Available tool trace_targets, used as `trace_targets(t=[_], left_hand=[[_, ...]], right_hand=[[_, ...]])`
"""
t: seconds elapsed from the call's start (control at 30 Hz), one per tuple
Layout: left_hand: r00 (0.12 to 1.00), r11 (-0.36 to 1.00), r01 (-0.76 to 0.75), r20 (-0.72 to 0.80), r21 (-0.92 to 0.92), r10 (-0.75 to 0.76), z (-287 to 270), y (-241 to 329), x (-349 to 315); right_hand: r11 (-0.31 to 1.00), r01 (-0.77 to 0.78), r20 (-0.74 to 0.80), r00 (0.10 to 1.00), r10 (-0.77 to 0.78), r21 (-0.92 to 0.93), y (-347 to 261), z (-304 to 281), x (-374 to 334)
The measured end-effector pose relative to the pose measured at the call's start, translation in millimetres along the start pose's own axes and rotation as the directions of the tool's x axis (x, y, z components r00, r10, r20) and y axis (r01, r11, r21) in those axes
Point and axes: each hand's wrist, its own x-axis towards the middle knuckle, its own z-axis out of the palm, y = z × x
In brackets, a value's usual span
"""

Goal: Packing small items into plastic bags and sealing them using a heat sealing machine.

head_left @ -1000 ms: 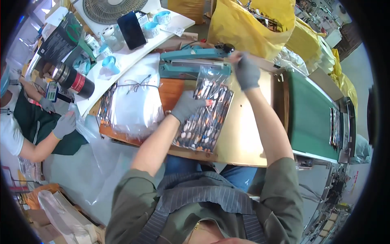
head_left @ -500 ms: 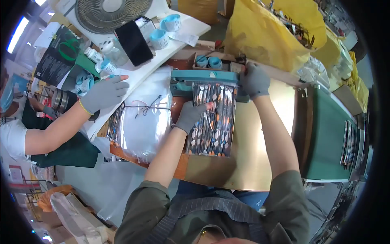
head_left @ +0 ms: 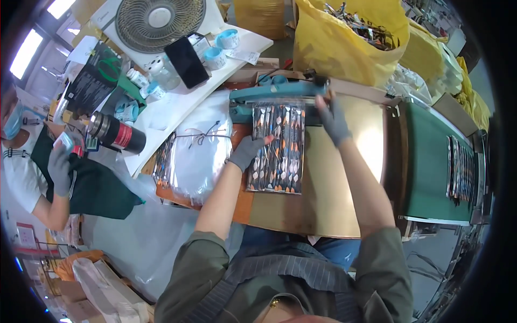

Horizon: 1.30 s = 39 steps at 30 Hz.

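A clear flat bag [head_left: 277,161] packed with slim black sticks patterned in orange and white lies on the worktop. My left hand [head_left: 249,152] grips its left edge, thumb on top. The bag's upper end reaches a teal bar-type bag sealer [head_left: 269,92], whose upper arm is raised and blurred by motion. At the right end of that arm is my right hand [head_left: 335,121], fingers stretched and apart, near or touching the end; which of the two is unclear. Both hands wear grey gloves with some fingertips bare.
Left of the bag lies a stack of clear empty bags [head_left: 202,156] tied with cord. A white table [head_left: 161,132] carries a fan, phone, tape rolls and flask. Yellow sacks [head_left: 344,48] stand behind. Right is a green conveyor belt [head_left: 425,161] with a stick bundle. A co-worker [head_left: 48,172] holds something pale blue.
The sealer's upper arm has lifted off the bag's end, and my right hand's fingers have straightened. The co-worker's outstretched arm has drawn back from the white table.
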Motion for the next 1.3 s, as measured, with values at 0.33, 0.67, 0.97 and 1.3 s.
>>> trace_targets(t=[0.33,0.67,0.97,1.3], left_hand=[[0.888,0.297,0.024,-0.157,0.954,0.433,-137.7,7.0,-144.8],[0.877,0.793,-0.418,-0.03,0.443,0.48,-81.0,64.7,-172.3],[0.885,0.896,-0.432,-0.144,0.099,0.443,69.8,-21.6,-173.0],[0.811,0.869,-0.482,0.32,-0.11,0.49,115.7,55.5,-220.3]], right_hand=[[0.566,0.346,0.24,0.936,-0.256,-0.748,29.9,-64.0,-273.1],[0.941,-0.039,-0.072,0.997,0.016,-0.335,32.3,-62.5,-261.2],[1.0,-0.004,0.179,0.984,0.004,0.0,-69.3,15.5,-228.5],[0.986,-0.015,0.257,0.965,0.057,-0.164,-7.4,-67.0,-236.2]])
